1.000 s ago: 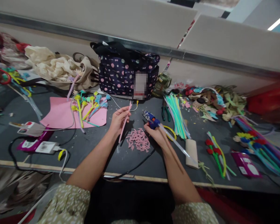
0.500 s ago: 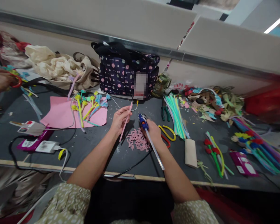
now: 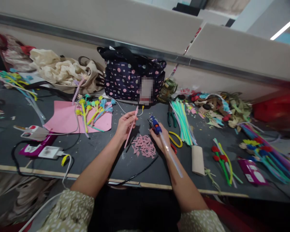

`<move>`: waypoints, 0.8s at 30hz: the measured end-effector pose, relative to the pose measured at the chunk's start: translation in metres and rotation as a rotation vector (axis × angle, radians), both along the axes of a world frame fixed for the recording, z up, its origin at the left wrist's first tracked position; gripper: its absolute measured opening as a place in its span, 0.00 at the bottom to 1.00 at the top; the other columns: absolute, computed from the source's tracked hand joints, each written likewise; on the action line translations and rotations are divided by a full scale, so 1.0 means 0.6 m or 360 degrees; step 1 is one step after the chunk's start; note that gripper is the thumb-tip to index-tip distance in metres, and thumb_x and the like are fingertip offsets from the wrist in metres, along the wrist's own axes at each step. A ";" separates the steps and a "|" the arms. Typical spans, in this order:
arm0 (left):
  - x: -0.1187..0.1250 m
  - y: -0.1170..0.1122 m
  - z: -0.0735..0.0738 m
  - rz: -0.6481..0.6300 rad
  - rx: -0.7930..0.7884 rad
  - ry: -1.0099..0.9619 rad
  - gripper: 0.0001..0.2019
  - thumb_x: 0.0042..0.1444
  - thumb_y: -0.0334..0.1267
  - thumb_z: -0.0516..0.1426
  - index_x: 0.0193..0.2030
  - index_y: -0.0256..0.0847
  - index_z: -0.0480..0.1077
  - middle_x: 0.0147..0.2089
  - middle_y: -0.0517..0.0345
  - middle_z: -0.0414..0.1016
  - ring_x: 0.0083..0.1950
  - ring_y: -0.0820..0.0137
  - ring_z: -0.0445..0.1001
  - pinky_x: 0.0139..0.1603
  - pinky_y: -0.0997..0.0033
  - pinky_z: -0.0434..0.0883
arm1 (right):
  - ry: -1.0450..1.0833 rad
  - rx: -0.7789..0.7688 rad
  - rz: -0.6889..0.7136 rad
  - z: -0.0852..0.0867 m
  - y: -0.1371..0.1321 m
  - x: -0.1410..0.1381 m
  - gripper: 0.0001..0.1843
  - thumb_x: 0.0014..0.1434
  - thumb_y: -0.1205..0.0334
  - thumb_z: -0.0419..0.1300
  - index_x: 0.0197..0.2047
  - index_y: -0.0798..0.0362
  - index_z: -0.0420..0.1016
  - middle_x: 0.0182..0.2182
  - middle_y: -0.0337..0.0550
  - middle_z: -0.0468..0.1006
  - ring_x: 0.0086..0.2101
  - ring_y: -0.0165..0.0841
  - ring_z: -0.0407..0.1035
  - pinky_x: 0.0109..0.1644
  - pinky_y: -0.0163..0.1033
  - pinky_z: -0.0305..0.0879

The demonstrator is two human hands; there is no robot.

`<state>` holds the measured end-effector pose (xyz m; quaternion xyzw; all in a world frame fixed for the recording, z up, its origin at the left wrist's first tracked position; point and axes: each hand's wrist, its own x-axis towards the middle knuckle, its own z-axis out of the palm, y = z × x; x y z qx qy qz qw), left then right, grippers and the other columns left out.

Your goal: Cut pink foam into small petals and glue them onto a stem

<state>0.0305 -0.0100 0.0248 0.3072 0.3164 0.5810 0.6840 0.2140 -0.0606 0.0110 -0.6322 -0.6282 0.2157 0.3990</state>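
My left hand (image 3: 123,126) pinches a thin pink pipe cleaner (image 3: 130,131), which slants upward past the fingertips. In my right hand (image 3: 161,139) is a blue hot glue gun (image 3: 156,125), its tip pointing away from me. A long clear glue stick (image 3: 171,156) sticks out of the gun's rear, over my forearm. Between my hands lies a heap of small pink cut pieces (image 3: 144,146). Close beside my right hand is a tool with yellow and red loop handles (image 3: 176,139), its other end hidden under the hand.
A polka-dot bag (image 3: 120,77) stands at the back. Pipe-cleaner flowers (image 3: 88,111) lie on a pink sheet (image 3: 59,117) at left. Chargers with cables (image 3: 48,152) lie nearer. Rightward are pliers (image 3: 171,117), green pipe cleaners (image 3: 182,120) and a beige roll (image 3: 197,160).
The glue gun in my right hand has moved slightly right, away from the pink pipe cleaner. My left hand keeps its hold. Another person's hand at far left has gone from view.
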 end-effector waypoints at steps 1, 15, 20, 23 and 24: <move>0.001 -0.001 0.001 -0.0015 -0.0002 0.0005 0.19 0.41 0.37 0.67 0.43 0.37 0.75 0.28 0.61 0.74 0.21 0.82 0.65 0.19 0.82 0.62 | 0.0283 -0.0011 -0.0021 0.002 0.001 0.001 0.12 0.52 0.51 0.60 0.34 0.51 0.69 0.25 0.37 0.73 0.25 0.31 0.65 0.29 0.35 0.60; 0.009 -0.015 0.000 -0.0435 0.0061 0.0191 0.22 0.42 0.37 0.67 0.46 0.36 0.74 0.31 0.57 0.76 0.23 0.81 0.68 0.23 0.83 0.65 | 0.1646 -0.0062 0.0005 0.019 0.006 0.016 0.13 0.43 0.64 0.67 0.32 0.53 0.68 0.34 0.42 0.80 0.26 0.26 0.70 0.25 0.29 0.65; 0.010 -0.018 0.003 -0.0530 0.0029 0.0280 0.22 0.42 0.37 0.67 0.46 0.36 0.75 0.31 0.57 0.77 0.25 0.80 0.70 0.27 0.82 0.66 | 0.1683 -0.0012 -0.0102 0.025 0.005 0.014 0.16 0.42 0.63 0.70 0.32 0.52 0.68 0.32 0.39 0.79 0.31 0.33 0.76 0.28 0.33 0.70; 0.010 -0.019 0.000 -0.0625 -0.0009 0.0326 0.22 0.43 0.37 0.67 0.46 0.36 0.75 0.32 0.56 0.77 0.26 0.79 0.71 0.27 0.81 0.67 | 0.1650 0.0044 -0.0150 0.027 0.004 0.013 0.17 0.41 0.61 0.71 0.32 0.52 0.69 0.29 0.37 0.78 0.31 0.34 0.76 0.28 0.33 0.70; 0.010 -0.019 0.000 -0.0659 -0.0015 0.0341 0.21 0.43 0.37 0.67 0.47 0.37 0.74 0.32 0.56 0.77 0.25 0.79 0.71 0.27 0.81 0.67 | 0.1628 0.0062 -0.0166 0.027 0.003 0.012 0.18 0.41 0.60 0.71 0.32 0.52 0.69 0.29 0.37 0.78 0.31 0.33 0.75 0.27 0.32 0.69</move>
